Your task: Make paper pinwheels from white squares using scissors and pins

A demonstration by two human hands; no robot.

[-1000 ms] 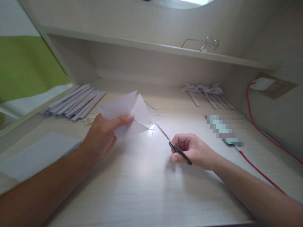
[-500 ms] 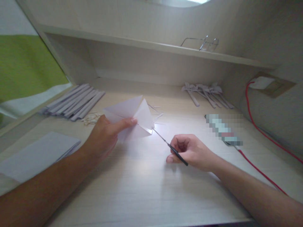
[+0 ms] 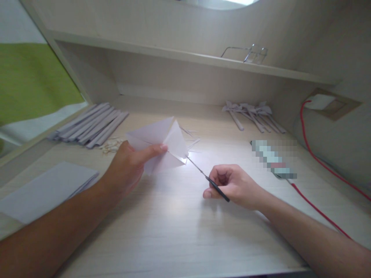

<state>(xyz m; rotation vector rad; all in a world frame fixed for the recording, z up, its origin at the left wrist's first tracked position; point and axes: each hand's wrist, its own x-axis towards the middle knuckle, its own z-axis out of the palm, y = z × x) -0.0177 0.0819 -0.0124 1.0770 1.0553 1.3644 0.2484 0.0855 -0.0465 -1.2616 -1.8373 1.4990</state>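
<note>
My left hand (image 3: pixel 126 170) pinches a folded white paper (image 3: pixel 156 143) above the desk, thumb on top, with pointed flaps spreading up and to the right. My right hand (image 3: pixel 232 184) grips small scissors (image 3: pixel 207 178) with black handles. The thin blades point up-left, and their tips meet the paper's lower right corner. Both forearms stretch in from the bottom edge.
A row of rolled paper sticks (image 3: pixel 89 125) lies at the back left, and a pile of finished paper pieces (image 3: pixel 253 115) at the back right. A stack of white sheets (image 3: pixel 46 189) lies at left. A phone (image 3: pixel 274 158) with a red cable (image 3: pixel 315 208) rests at right. Glasses (image 3: pixel 249 54) sit on the shelf.
The paper came down and to the right towards the scissors. The scissor tips moved left until they met its lower right corner. Little differs over the last half second.
</note>
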